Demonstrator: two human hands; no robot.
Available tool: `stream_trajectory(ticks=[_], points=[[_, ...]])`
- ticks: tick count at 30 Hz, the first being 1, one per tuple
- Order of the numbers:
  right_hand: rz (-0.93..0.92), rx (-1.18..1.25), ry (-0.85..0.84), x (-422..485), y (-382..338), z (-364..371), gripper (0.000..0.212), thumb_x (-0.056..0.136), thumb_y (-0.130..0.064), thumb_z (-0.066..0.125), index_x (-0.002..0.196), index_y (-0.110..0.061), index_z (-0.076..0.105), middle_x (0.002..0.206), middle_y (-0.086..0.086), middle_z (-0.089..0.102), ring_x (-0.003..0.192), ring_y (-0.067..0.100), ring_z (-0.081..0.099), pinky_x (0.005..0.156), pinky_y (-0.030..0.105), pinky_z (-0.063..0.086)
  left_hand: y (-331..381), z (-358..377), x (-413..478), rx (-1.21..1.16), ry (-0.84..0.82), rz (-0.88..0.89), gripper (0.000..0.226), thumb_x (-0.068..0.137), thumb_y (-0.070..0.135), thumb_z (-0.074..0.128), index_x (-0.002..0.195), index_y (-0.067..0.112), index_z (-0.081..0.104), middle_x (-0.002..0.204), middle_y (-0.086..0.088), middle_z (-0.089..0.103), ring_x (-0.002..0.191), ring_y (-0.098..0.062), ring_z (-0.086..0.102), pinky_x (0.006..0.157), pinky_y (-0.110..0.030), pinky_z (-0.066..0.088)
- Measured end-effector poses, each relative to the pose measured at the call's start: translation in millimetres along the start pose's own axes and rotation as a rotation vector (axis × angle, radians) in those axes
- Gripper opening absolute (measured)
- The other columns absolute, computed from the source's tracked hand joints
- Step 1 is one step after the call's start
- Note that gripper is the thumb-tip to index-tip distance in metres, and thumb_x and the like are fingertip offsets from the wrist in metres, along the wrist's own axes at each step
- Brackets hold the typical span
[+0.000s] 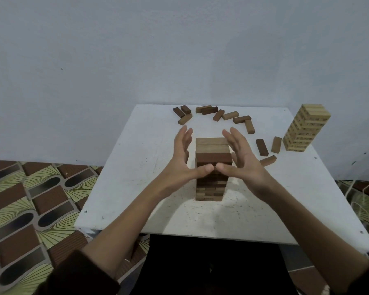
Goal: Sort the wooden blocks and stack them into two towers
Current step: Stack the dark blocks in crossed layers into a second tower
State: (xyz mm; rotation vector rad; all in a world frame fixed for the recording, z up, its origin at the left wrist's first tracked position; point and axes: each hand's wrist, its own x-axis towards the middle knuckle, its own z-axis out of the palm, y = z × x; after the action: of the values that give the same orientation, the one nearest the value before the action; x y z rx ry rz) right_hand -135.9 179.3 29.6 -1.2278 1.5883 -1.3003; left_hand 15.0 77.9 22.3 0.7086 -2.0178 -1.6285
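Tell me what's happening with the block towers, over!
Left hand and right hand open, either side of the brown tower. Pale tower stands far right. Loose blocks scattered behind, none in the way.

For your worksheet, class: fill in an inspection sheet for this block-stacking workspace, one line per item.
Surface: white table, square, speckled with small marks.
Job's things: brown tower at the centre, mixing dark and lighter blocks; pale tower at the far right corner; loose blocks scattered along the far edge and to the right of the brown tower.
Clutter: nothing seen.
Hands: left hand and right hand flank the brown tower's upper part, fingers straight, thumbs in front of it; contact cannot be told.
Cables: pale cord on the floor at right.
Surroundings: plain wall; patterned floor.
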Motion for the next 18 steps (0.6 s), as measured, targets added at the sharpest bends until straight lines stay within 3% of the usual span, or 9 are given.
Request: stream_trajectory(ticks=[2, 6, 11, 18], points=[[-0.046, -0.106, -0.051, 3, -2, -10, 0.106, 0.064, -0.039, 0.076, 0.147, -0.034, 0.01, 0.146, -0.022, 0.029, 0.136, -0.004, 0.024, 0.111, 0.022, 0.016, 0, -8, 4, 0.027, -0.032, 0.054, 0.12, 0.054, 0.05, 0.079, 0.144, 0.038, 0.0, 0.15, 0.012, 0.024, 0.139, 0.003, 0.022, 0.118, -0.027, 0.018], [-0.076, -0.221, -0.086, 12, -4, -19, 0.104, 0.061, -0.035, 0.078, 0.144, -0.035, 0.015, 0.141, -0.021, 0.036, 0.132, -0.006, 0.029, 0.11, 0.021, 0.017, 3, -14, 14, 0.097, -0.072, 0.086, 0.116, 0.054, 0.041, 0.08, 0.143, 0.037, 0.006, 0.137, 0.004, 0.04, 0.132, -0.006, 0.038, 0.117, -0.037, 0.024], [-0.064, -0.226, -0.103, 16, -5, -21, 0.1, 0.062, -0.036, 0.081, 0.14, -0.04, 0.018, 0.129, -0.021, 0.044, 0.127, -0.003, 0.036, 0.109, 0.018, 0.019, 1, -13, 19, 0.117, -0.078, 0.094, 0.116, 0.059, 0.035, 0.082, 0.148, 0.032, 0.007, 0.126, -0.004, 0.048, 0.126, -0.017, 0.045, 0.115, -0.043, 0.027], [-0.062, -0.213, -0.085, 17, -6, -19, 0.099, 0.061, -0.037, 0.076, 0.142, -0.035, 0.021, 0.129, -0.008, 0.047, 0.131, 0.01, 0.038, 0.115, 0.026, 0.019, -3, -13, 19, 0.112, -0.053, 0.089, 0.11, 0.065, 0.022, 0.08, 0.148, 0.031, 0.009, 0.119, -0.003, 0.051, 0.123, -0.016, 0.047, 0.115, -0.042, 0.028]])
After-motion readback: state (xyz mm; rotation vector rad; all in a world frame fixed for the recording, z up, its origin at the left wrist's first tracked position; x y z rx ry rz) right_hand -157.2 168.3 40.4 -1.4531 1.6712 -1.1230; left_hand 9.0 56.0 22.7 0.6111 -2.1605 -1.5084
